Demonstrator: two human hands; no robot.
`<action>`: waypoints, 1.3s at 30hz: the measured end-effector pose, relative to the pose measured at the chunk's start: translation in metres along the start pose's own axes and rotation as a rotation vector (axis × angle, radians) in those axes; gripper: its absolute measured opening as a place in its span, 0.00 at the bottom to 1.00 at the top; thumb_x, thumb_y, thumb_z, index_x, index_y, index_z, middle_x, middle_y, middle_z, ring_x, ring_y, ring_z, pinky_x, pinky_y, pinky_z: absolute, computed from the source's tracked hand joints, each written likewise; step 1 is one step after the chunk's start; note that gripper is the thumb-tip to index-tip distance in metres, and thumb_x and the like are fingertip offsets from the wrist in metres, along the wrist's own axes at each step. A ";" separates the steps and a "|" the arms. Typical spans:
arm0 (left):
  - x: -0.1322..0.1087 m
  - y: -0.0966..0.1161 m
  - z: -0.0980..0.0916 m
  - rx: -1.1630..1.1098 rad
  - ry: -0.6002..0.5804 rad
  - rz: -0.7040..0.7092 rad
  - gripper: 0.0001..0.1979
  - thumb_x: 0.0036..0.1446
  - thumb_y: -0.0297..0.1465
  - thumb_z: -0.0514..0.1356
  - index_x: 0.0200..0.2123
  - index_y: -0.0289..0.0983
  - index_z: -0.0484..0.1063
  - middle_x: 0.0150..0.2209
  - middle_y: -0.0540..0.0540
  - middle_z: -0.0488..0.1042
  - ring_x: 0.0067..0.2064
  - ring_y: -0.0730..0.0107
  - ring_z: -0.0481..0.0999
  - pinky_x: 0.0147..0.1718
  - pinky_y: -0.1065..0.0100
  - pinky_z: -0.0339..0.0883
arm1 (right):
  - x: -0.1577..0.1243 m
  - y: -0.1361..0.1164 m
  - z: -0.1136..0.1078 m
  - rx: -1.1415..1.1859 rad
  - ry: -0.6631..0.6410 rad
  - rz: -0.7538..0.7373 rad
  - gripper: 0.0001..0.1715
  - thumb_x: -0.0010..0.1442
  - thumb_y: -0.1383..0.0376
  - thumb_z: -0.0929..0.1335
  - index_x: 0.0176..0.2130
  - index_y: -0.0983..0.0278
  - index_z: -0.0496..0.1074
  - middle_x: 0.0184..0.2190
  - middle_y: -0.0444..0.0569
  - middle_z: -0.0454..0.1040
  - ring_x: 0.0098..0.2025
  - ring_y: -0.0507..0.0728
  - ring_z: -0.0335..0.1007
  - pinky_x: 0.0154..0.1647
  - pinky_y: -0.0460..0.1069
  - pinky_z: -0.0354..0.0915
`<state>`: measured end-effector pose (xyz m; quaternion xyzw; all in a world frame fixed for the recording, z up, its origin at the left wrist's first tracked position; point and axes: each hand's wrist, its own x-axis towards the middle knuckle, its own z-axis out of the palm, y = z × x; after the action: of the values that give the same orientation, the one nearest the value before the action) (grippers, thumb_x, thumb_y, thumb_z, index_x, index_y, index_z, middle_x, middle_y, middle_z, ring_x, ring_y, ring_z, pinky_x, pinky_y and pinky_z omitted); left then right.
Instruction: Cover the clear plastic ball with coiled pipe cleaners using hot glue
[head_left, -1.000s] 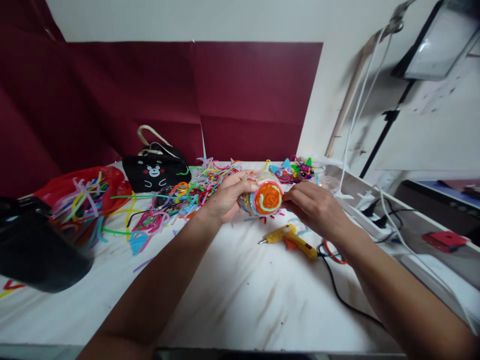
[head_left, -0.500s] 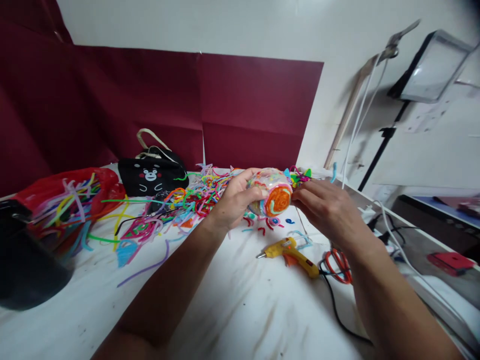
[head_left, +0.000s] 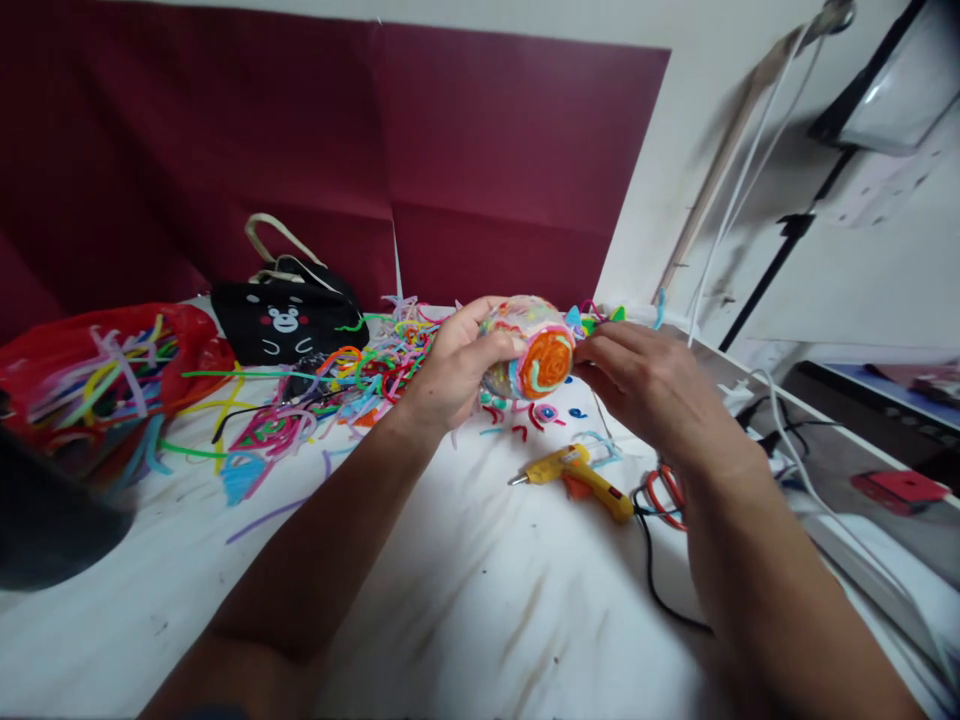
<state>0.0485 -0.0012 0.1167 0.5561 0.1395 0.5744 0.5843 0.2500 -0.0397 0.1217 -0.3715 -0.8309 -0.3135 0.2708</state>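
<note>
My left hand [head_left: 450,365] is wrapped round a see-through rounded container [head_left: 523,312] with colourful bits on it. An orange pipe-cleaner coil [head_left: 547,362], edged in pink and crossed by a pale green strand, covers the end facing me. At the container's right side, my right hand [head_left: 649,375] has its fingers closed together; anything between them is hidden. Small red and blue pipe-cleaner pieces [head_left: 547,412] lie on the white table below. Closer to me lies a yellow glue gun [head_left: 577,475], nozzle pointing left.
Loose pipe cleaners [head_left: 375,370] are heaped at the left, beside a red bag [head_left: 202,340] full of more. A black bear-face pouch [head_left: 281,330] stands behind. The glue gun's black cable [head_left: 660,590] curls on the right. A black container [head_left: 60,520] sits at the left edge.
The view has tilted down a little, so everything sits higher in the picture. My left hand still holds the container, and my right hand stays at its side.
</note>
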 end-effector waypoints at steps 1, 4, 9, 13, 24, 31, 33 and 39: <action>0.000 0.000 0.000 -0.014 0.003 -0.008 0.16 0.42 0.22 0.63 0.39 0.33 0.74 0.37 0.44 0.80 0.43 0.57 0.80 0.38 0.66 0.71 | -0.001 0.001 -0.001 0.014 -0.004 -0.001 0.10 0.68 0.67 0.63 0.36 0.65 0.71 0.30 0.52 0.72 0.33 0.59 0.69 0.33 0.52 0.62; 0.001 0.001 0.001 -0.074 0.007 -0.051 0.15 0.42 0.21 0.62 0.38 0.33 0.75 0.38 0.43 0.80 0.45 0.55 0.79 0.41 0.65 0.71 | -0.002 0.003 -0.003 0.073 -0.011 -0.007 0.09 0.67 0.67 0.63 0.37 0.64 0.71 0.31 0.51 0.72 0.33 0.58 0.69 0.34 0.52 0.63; 0.006 -0.005 -0.004 -0.133 0.058 -0.108 0.13 0.44 0.20 0.60 0.36 0.33 0.76 0.34 0.48 0.79 0.43 0.59 0.80 0.42 0.65 0.72 | -0.003 0.005 -0.006 0.168 -0.012 -0.018 0.06 0.66 0.69 0.65 0.38 0.63 0.71 0.33 0.50 0.73 0.35 0.57 0.70 0.35 0.51 0.64; 0.011 -0.012 -0.010 -0.144 0.085 -0.203 0.05 0.43 0.23 0.60 0.28 0.32 0.74 0.27 0.49 0.77 0.35 0.65 0.79 0.41 0.65 0.73 | -0.005 0.007 -0.007 0.247 -0.019 -0.016 0.05 0.65 0.71 0.66 0.39 0.63 0.71 0.33 0.49 0.73 0.34 0.56 0.70 0.35 0.50 0.63; 0.018 -0.020 -0.019 -0.295 0.067 -0.452 0.09 0.44 0.26 0.57 0.32 0.33 0.74 0.28 0.46 0.81 0.42 0.58 0.82 0.47 0.59 0.74 | -0.005 0.012 -0.009 0.499 -0.002 0.004 0.06 0.62 0.76 0.67 0.37 0.65 0.71 0.33 0.47 0.74 0.34 0.52 0.69 0.35 0.47 0.62; 0.019 -0.028 -0.028 -0.348 -0.027 -0.500 0.09 0.45 0.27 0.56 0.30 0.31 0.74 0.25 0.44 0.80 0.40 0.56 0.82 0.45 0.60 0.75 | -0.005 0.010 -0.009 0.534 -0.038 0.010 0.05 0.63 0.74 0.67 0.38 0.65 0.70 0.34 0.46 0.74 0.35 0.52 0.69 0.36 0.46 0.62; 0.019 -0.029 -0.028 -0.358 -0.056 -0.498 0.10 0.45 0.27 0.55 0.30 0.31 0.74 0.25 0.44 0.80 0.39 0.56 0.82 0.44 0.59 0.75 | -0.005 0.010 -0.009 0.539 -0.026 0.012 0.03 0.64 0.72 0.67 0.38 0.65 0.70 0.33 0.45 0.74 0.34 0.51 0.69 0.35 0.45 0.61; 0.017 -0.031 -0.029 -0.351 -0.116 -0.472 0.10 0.43 0.27 0.57 0.30 0.30 0.74 0.24 0.45 0.79 0.30 0.63 0.81 0.35 0.66 0.75 | -0.006 0.008 -0.011 0.597 -0.053 0.046 0.02 0.64 0.68 0.69 0.38 0.65 0.71 0.32 0.45 0.75 0.32 0.51 0.69 0.33 0.45 0.61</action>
<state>0.0465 0.0355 0.0903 0.4308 0.1297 0.4052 0.7959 0.2624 -0.0462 0.1280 -0.3021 -0.8845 -0.0397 0.3533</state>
